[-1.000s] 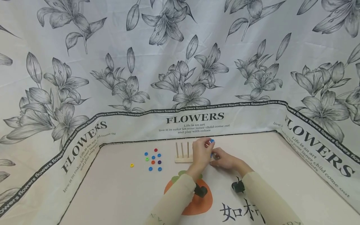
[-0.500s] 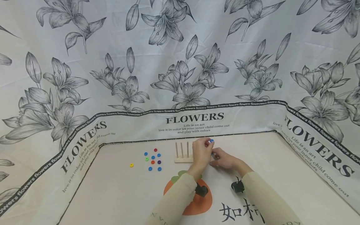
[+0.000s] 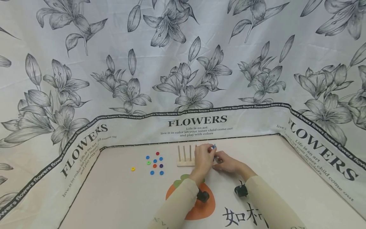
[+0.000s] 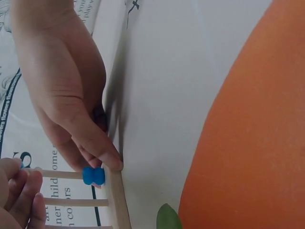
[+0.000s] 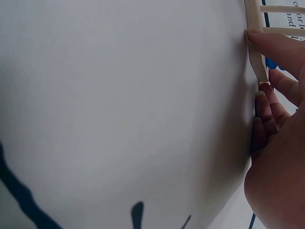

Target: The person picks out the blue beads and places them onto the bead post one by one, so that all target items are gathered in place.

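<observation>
My left hand (image 3: pixel 203 159) pinches a small blue bead (image 3: pixel 213 146) at the top of the end peg of a wooden peg stand (image 3: pixel 185 164). In the left wrist view, those left fingers (image 4: pixel 21 195) are around the peg's tip, and blue beads (image 4: pixel 93 176) sit at the peg's foot against the base. My right hand (image 3: pixel 228 161) grips the right end of the stand. In the right wrist view, its thumb (image 5: pixel 276 47) presses the wooden base (image 5: pixel 255 21) while the other fingers curl behind. The left hand hides part of the stand in the head view.
Left of the stand lie several loose beads, among them a red bead (image 3: pixel 157 153), a green bead (image 3: pixel 148 163), a purple bead (image 3: pixel 161 166) and a yellow bead (image 3: pixel 132 169) farther out. Flower-printed cloth (image 3: pixel 200 128) rises behind the table.
The left hand has come down slightly with the blue bead over the end peg. The right hand keeps its grip on the stand, and the loose beads have stayed put.
</observation>
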Action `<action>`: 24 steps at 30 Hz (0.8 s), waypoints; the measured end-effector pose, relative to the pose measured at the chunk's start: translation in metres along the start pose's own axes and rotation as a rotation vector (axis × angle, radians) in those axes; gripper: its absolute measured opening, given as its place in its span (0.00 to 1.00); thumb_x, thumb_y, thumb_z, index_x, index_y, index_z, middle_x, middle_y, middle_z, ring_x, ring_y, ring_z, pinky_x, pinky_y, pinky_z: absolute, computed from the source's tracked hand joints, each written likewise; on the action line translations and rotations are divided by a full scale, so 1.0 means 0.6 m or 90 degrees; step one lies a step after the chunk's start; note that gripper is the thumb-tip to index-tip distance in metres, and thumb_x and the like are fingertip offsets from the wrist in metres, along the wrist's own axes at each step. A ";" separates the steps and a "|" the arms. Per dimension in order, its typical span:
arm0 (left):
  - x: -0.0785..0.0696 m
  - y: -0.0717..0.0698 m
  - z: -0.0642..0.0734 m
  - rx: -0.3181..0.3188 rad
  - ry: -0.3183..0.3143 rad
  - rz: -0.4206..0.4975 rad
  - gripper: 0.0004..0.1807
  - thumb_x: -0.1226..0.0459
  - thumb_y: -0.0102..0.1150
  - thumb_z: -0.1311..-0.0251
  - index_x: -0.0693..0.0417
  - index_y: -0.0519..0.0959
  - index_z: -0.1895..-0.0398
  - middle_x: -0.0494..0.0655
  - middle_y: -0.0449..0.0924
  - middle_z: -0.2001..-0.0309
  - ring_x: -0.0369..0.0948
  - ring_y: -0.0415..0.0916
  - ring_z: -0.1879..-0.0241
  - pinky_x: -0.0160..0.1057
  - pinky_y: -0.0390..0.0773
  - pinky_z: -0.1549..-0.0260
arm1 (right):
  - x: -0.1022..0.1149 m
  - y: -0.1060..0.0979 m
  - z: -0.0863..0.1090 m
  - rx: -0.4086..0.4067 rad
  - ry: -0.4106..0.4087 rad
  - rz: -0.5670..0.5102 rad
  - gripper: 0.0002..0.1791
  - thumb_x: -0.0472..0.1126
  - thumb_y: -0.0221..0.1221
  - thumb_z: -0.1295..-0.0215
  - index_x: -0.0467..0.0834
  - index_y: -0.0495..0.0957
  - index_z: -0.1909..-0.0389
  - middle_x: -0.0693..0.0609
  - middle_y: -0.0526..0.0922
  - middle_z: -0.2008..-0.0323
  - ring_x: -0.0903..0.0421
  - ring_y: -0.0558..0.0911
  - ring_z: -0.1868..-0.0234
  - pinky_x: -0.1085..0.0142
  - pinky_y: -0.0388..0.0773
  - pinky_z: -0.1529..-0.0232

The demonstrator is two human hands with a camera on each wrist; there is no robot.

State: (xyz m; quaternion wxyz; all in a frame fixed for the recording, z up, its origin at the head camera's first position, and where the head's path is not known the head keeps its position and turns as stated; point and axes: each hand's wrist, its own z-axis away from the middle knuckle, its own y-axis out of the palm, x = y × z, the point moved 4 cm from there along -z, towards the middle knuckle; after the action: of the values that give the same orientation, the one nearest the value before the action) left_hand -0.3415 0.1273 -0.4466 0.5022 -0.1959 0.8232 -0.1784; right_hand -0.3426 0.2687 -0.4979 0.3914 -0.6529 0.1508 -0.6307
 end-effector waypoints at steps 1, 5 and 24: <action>0.001 0.000 0.001 0.000 0.000 -0.003 0.09 0.62 0.67 0.34 0.54 0.88 0.54 0.36 0.80 0.75 0.27 0.73 0.77 0.25 0.75 0.77 | -0.002 0.001 -0.001 -0.003 -0.002 -0.001 0.39 0.45 0.63 0.34 0.40 0.63 0.25 0.36 0.62 0.28 0.35 0.66 0.31 0.36 0.63 0.32; 0.003 0.001 0.004 0.011 -0.003 -0.004 0.10 0.63 0.69 0.36 0.55 0.87 0.53 0.35 0.78 0.76 0.27 0.72 0.77 0.25 0.74 0.79 | 0.001 0.000 0.000 -0.002 -0.007 0.000 0.38 0.45 0.63 0.34 0.41 0.64 0.25 0.35 0.63 0.29 0.33 0.65 0.30 0.35 0.62 0.32; 0.026 0.008 0.010 0.063 0.024 -0.048 0.08 0.64 0.69 0.36 0.57 0.88 0.56 0.34 0.76 0.78 0.29 0.69 0.77 0.27 0.71 0.78 | 0.014 -0.005 0.005 0.004 -0.013 0.018 0.33 0.45 0.65 0.34 0.38 0.70 0.31 0.34 0.65 0.32 0.33 0.67 0.34 0.36 0.66 0.35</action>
State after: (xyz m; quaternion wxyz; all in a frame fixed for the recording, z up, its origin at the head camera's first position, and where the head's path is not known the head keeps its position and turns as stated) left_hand -0.3433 0.1227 -0.4635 0.4887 -0.1980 0.8147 -0.2412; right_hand -0.3392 0.2655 -0.4897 0.4039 -0.6558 0.1545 -0.6188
